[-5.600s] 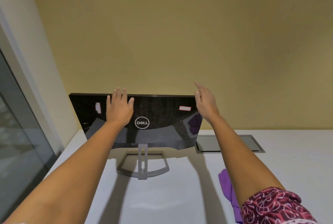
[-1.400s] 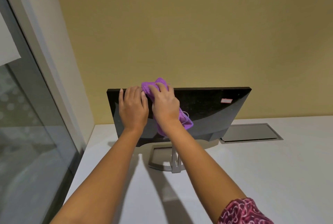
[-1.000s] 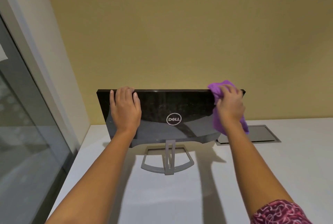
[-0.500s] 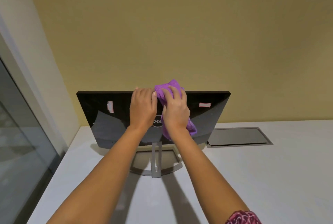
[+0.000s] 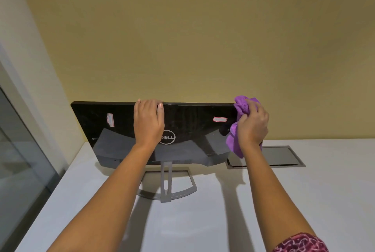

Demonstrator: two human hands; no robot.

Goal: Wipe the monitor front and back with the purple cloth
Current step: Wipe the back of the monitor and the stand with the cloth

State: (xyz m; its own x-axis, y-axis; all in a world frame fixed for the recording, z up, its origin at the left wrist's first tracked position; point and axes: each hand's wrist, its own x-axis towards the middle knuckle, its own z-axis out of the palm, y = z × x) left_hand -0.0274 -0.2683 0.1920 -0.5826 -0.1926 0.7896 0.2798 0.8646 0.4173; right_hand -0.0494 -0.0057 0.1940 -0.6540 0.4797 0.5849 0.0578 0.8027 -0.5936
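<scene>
A black monitor [image 5: 192, 128] stands on a grey stand [image 5: 166, 189] with its glossy back towards me, logo in the middle and two small stickers on it. My left hand [image 5: 149, 123] lies flat on the back with its fingers hooked over the top edge, left of the logo. My right hand [image 5: 253, 125] presses the bunched purple cloth [image 5: 236, 142] against the monitor's right end, at the top right corner. The screen side faces the wall and is hidden.
The monitor sits on a white table [image 5: 223, 221] close to a yellow wall [image 5: 203, 38]. A grey cable hatch [image 5: 282, 156] is set into the table to the right of the monitor. A glass panel [image 5: 18, 160] runs along the left side.
My right hand has swept the cloth from beside my left hand near the logo out to the monitor's right end. My left hand stays on the top edge.
</scene>
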